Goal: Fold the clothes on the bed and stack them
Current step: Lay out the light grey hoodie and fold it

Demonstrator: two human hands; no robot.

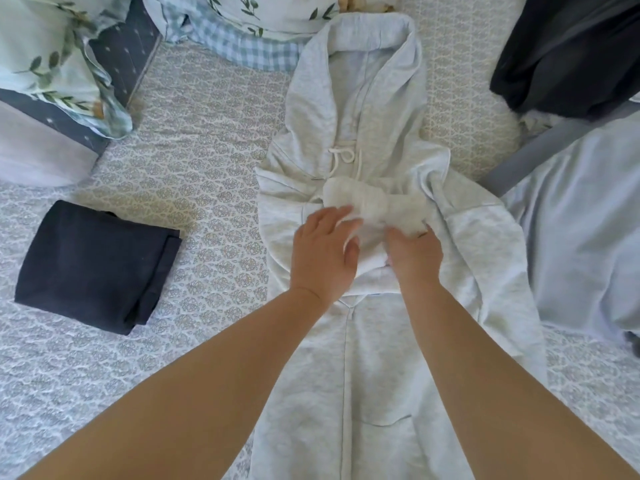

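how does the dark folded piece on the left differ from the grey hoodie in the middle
The dark folded garment is navy, the grey hoodie pale grey. The dark garment is folded into a compact rectangle; the hoodie lies spread out lengthwise, hood at the far end. No hand touches the dark garment, while the left hand and right hand are on the hoodie's bunched cuffs. Both lie on the patterned bedspread.

Left of the fingers [341, 216], a broad strip of patterned bed [207, 140] lies open as far as the folded dark garment [93, 265], which blocks the far left. Ahead of the fingers the light grey hoodie [356, 98] covers the bed up to the floral pillows [59, 64]. To the right, a pale blue garment [585, 230] and a dark garment [568, 53] crowd the edge, well apart from the fingers.
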